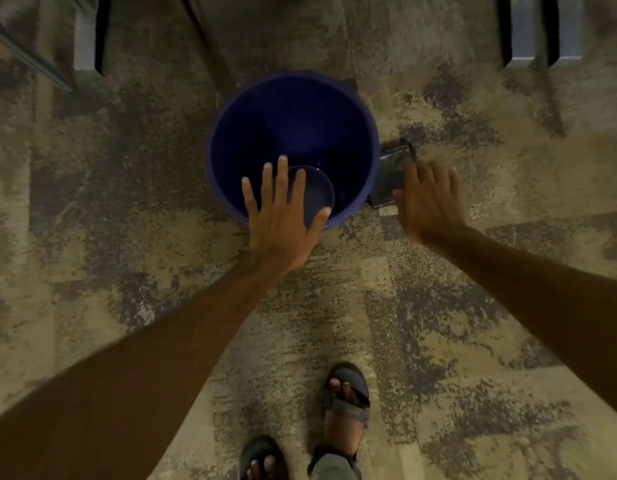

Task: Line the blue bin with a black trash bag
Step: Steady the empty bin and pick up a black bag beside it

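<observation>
Below, the round blue plastic bin [293, 140] sits unlined under the spread, empty left hand [283, 216]; just beyond the blurred, open right hand [428, 199] lies what may be the folded black trash bag [392, 174], probably its target.

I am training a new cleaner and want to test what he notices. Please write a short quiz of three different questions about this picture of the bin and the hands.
1. True or false: the blue bin already has a black bag lining it.
2. Which hand is spread over the near rim of the bin? A) left hand B) right hand C) both
3. Short answer: where does the flat black thing lie, relative to the bin?

Key
1. False. The blue inside is bare.
2. A. The right hand is beside the bin, not over it.
3. On the carpet, against the bin's right side, partly under the right hand's fingers.
</observation>
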The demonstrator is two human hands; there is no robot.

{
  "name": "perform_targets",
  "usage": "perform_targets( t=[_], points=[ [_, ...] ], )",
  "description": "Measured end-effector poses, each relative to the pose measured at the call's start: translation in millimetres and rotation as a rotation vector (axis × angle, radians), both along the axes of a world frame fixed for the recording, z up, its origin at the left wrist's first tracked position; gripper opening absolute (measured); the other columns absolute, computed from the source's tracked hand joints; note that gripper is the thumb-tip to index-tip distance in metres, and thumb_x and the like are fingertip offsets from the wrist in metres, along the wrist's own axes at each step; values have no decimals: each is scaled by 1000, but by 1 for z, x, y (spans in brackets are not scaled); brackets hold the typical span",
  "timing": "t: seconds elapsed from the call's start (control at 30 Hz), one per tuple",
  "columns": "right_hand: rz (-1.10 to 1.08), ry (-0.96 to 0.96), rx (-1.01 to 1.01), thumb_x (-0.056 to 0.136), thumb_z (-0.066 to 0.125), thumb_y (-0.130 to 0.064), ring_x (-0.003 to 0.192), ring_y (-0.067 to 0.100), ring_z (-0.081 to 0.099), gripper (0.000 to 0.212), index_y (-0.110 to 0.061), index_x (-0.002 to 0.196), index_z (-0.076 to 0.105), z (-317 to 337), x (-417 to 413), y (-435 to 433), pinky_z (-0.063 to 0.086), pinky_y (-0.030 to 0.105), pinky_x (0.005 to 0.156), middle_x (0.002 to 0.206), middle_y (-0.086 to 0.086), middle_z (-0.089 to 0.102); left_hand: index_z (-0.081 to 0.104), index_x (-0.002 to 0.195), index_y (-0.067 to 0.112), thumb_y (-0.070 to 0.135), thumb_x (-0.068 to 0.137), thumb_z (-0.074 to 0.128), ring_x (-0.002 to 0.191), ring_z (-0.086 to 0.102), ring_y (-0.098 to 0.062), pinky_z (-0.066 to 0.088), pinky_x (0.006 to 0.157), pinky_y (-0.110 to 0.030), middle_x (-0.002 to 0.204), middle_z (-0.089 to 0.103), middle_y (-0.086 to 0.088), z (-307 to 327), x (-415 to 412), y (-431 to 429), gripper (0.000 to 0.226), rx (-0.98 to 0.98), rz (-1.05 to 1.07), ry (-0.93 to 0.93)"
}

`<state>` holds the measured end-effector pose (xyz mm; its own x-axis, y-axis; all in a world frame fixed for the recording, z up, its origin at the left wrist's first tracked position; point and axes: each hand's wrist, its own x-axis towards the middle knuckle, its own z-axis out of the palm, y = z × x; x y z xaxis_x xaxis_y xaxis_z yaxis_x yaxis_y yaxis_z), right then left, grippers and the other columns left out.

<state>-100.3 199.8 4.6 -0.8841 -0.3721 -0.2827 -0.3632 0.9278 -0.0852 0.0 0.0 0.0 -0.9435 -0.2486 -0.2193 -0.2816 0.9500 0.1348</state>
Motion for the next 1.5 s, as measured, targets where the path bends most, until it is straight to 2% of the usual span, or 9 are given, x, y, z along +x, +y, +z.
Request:
perform_targets(
  t=[0.3,0.63,0.77,0.97,1.1,1.23,1.37,1.43,1.5],
  points=[
    [-166,-12,52,96,47,-30,136,35,32,49,-5,136,36,-138,-3,7,22,53,115,142,19,43,15,152,26,73,85,5,149,-3,-29,-13,112,-61,163,-2,-9,-70,-29,-12,83,-132,-167,123],
    [-183,23,13,95,46,-31,141,33,26,52,-14,143,34,-226,-58,-14,23,50,115,151,13,33,25,150,27,70,86,9,149,1,-25,-11,112,-65,163,2,-3,-78,-26,-14,78,-130,-174,248],
    [-212,-63,12,97,44,-24,146,36,12,59,-22,150,19,-245,-62,-9,25,54,115,160,15,10,20,150,32,71,83,3,149,-4,-22,-11,111,-67,163,-3,4,-80,-26,-13,79,-90,-164,248],
    [-217,-36,86,94,49,-25,136,37,34,57,-20,146,27,-259,-71,-5,33,54,110,145,18,41,22,149,33,69,84,4,149,-6,-19,-12,111,-65,163,-5,5,-81,-26,-15,76,-68,-175,272],
    [-194,65,137,89,57,-27,128,31,43,41,-19,129,50,-251,-86,-6,33,51,108,129,10,57,25,148,33,69,83,3,149,-7,-18,-15,111,-63,163,-6,4,-81,-27,-15,77,-53,-193,282],
    [-202,115,-8,88,56,-26,126,32,40,33,-19,120,57,-235,-106,-5,29,52,105,130,10,56,25,147,33,69,82,4,149,-8,-18,-15,112,-63,163,-5,4,-82,-28,-16,77,-40,-193,298],
    [-266,101,-116,85,58,-31,127,37,34,46,-22,129,52,-212,-117,-3,29,55,105,140,12,42,28,146,32,69,81,4,149,-5,-19,-15,112,-62,163,-3,3,-84,-29,-17,78,-41,-194,310],
    [-298,65,-172,84,61,-30,114,32,48,31,-21,114,58,-199,-122,0,43,47,95,130,13,50,29,146,32,69,81,4,149,-5,-18,-16,112,-62,163,-2,3,-85,-29,-17,79,-41,-196,313],
    [-329,31,-315,85,63,-23,78,16,56,10,-23,82,54,-181,-126,3,47,27,61,103,11,62,29,145,32,69,80,4,149,-5,-19,-16,112,-62,163,-3,2,-86,-30,-17,79,-37,-195,310]
  ],
)
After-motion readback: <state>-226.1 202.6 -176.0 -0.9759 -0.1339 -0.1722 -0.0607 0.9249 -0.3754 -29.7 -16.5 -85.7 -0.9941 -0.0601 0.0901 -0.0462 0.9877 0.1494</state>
